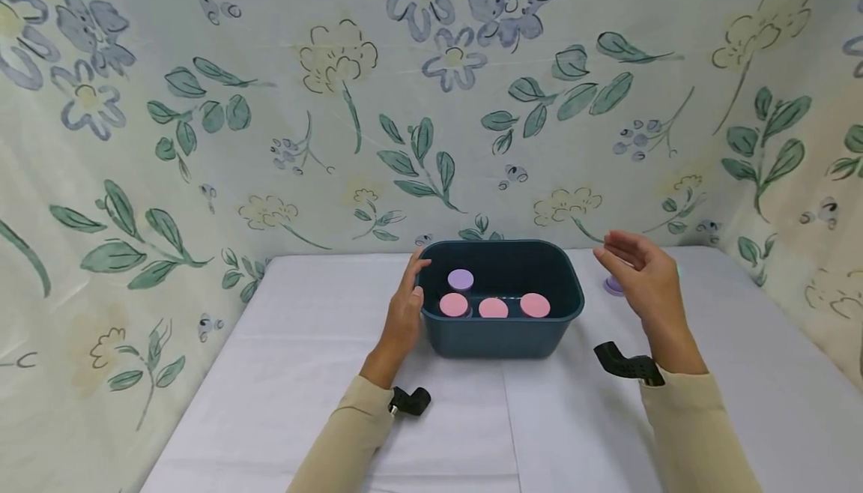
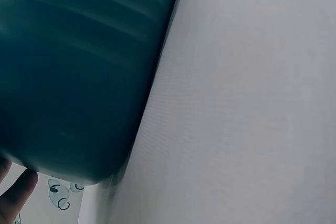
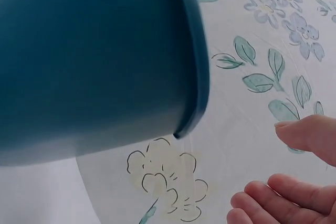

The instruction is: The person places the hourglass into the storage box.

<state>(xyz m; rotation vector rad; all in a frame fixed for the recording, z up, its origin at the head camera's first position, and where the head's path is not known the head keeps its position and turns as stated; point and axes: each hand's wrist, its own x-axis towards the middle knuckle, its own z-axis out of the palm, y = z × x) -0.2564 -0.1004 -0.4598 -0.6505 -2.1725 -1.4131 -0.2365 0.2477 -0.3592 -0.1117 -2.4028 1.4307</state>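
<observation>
A dark teal plastic bin (image 1: 499,337) stands upright on the white-covered table. Inside it lie three round pink-topped pieces (image 1: 535,305) and one purple-topped piece (image 1: 461,279); their exact kind is unclear. My left hand (image 1: 402,313) touches the bin's left side near the rim, fingers fairly straight. In the left wrist view its fingertips (image 2: 26,179) meet the bin's edge. My right hand (image 1: 643,283) is raised to the right of the bin, apart from it, fingers loosely bent and holding nothing. A purple round piece (image 1: 613,285) sits behind that hand, partly hidden.
The white cloth (image 1: 283,403) covers the table around the bin. A floral curtain (image 1: 431,141) hangs along the table's back edge and continues on both sides. A black wrist-camera mount (image 1: 627,364) juts from the right wrist, another mount (image 1: 410,401) from the left.
</observation>
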